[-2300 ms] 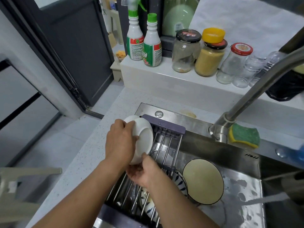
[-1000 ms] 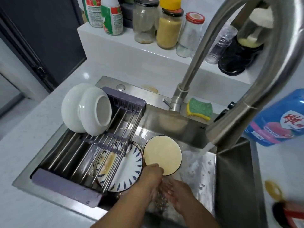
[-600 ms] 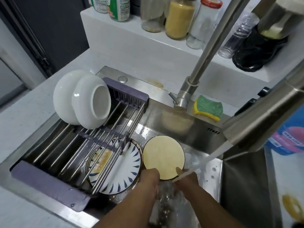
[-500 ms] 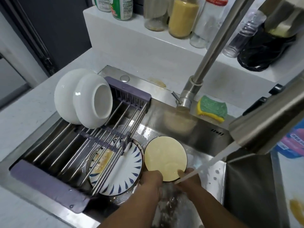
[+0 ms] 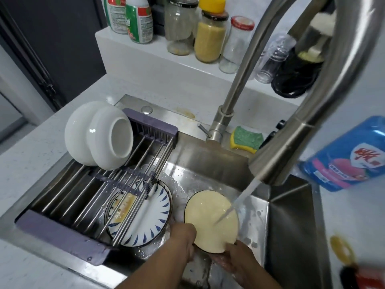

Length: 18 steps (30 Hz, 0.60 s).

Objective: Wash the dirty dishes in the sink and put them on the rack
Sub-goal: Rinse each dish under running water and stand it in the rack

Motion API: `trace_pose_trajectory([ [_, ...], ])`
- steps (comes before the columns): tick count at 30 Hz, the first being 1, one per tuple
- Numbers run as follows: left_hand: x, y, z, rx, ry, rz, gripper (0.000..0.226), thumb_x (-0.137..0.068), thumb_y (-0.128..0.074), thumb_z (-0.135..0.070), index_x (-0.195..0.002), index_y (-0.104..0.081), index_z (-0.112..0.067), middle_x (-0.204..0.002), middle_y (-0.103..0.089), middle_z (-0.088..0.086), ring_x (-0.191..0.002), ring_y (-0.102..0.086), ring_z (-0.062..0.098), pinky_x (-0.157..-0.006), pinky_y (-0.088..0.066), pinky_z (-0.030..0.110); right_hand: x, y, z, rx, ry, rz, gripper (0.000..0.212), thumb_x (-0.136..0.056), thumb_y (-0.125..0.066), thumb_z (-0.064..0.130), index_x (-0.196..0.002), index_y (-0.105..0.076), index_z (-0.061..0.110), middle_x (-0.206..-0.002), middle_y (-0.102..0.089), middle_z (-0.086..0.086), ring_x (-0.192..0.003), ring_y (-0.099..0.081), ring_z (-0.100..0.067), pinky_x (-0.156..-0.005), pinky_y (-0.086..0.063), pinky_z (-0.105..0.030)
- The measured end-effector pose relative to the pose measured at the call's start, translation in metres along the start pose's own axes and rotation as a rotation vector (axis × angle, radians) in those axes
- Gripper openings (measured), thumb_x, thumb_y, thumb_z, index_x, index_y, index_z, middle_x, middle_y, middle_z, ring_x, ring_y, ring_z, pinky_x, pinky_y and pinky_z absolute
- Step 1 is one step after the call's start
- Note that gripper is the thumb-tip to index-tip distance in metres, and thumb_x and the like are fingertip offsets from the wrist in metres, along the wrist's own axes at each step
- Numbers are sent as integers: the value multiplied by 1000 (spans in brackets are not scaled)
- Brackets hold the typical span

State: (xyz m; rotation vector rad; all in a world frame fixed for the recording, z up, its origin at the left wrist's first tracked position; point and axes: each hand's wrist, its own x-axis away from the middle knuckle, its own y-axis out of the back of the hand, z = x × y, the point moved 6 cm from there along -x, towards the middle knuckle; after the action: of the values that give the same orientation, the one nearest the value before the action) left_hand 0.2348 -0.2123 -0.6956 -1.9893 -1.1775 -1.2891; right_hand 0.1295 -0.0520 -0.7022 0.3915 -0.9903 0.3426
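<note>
Since before, the yellow plate [image 5: 210,220] is under the stream [image 5: 248,189]; our left hand [image 5: 183,240] and right hand [image 5: 239,260] grip its near rim. 2 white bowls [image 5: 100,134] sit on the rack [image 5: 62,236]; the striped plate [image 5: 150,217] waits below.

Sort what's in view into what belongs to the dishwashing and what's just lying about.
Job: cream plate, held by left hand and right hand; striped plate; white bowls; rack; sink; running faucet; sponge.
Lying about: jars; cleaner bottles; black bag.
</note>
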Motion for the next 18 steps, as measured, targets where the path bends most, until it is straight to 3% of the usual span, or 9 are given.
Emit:
trace_pose_trajectory([
  [2,16,0,-3,58,-46,82,43,-90,-37,19,-126,-58,8,-105,-67,27,-84,-64,32,-71,-60,40,18,5,-1,-101,14,19,39,-95,-47,-13,-127,-55,8,-109,-69,-33,-79,-71,-44,-52,-58,-42],
  [5,59,1,-17,23,-55,196,49,-85,-30,28,-115,-62,4,-75,-62,17,-63,-59,27,-41,-50,23,45,18,8,-134,25,4,54,-99,-42,-12,-136,-42,26,-125,-62,-29,-84,-72,-46,-53,-60,-45],
  [7,89,1,-30,-58,-72,253,42,-86,-30,27,-103,-61,3,-67,-57,14,-51,-55,23,-37,-47,22,61,20,14,-86,40,15,55,-100,-40,-10,-144,-39,22,-125,-64,-24,-85,-74,-42,-59,-62,-46],
  [8,103,2,-33,-103,-65,268,41,-87,-28,26,-95,-59,0,-64,-57,14,-48,-55,22,-41,-53,27,73,22,17,-67,67,20,52,-100,-39,-9,-143,-41,19,-124,-65,-22,-85,-74,-40,-61,-63,-46],
  [10,118,2,-41,-109,-30,298,42,-85,-25,24,-91,-55,-4,-69,-61,17,-60,-59,29,-57,-59,48,87,24,27,-18,152,21,50,-99,-41,-10,-139,-44,20,-120,-66,-17,-83,-75,-33,-59,-62,-41],
  [12,122,2,-42,-72,10,330,46,-83,-24,25,-105,-55,-1,-92,-62,23,-80,-62,40,-59,-58,58,98,27,41,110,276,-6,65,-94,-47,-13,-147,-39,23,-116,-62,-8,-82,-74,-26,-57,-62,-37],
  [15,128,4,-42,-15,17,345,59,-80,-24,25,-124,-51,-3,-108,-59,24,-92,-61,44,-56,-59,60,129,37,70,429,526,-200,65,-89,-58,-1,-149,-44,18,-123,-62,-6,-107,-64,-26,-88,-59,-45],
  [18,140,7,-47,-14,-11,327,61,-82,-25,24,-127,-50,-7,-107,-58,18,-87,-59,37,-61,-59,54,159,29,91,753,700,-302,59,-96,-60,12,-152,-42,12,-148,-47,-6,-131,-48,-21,-112,-37,-32],
])
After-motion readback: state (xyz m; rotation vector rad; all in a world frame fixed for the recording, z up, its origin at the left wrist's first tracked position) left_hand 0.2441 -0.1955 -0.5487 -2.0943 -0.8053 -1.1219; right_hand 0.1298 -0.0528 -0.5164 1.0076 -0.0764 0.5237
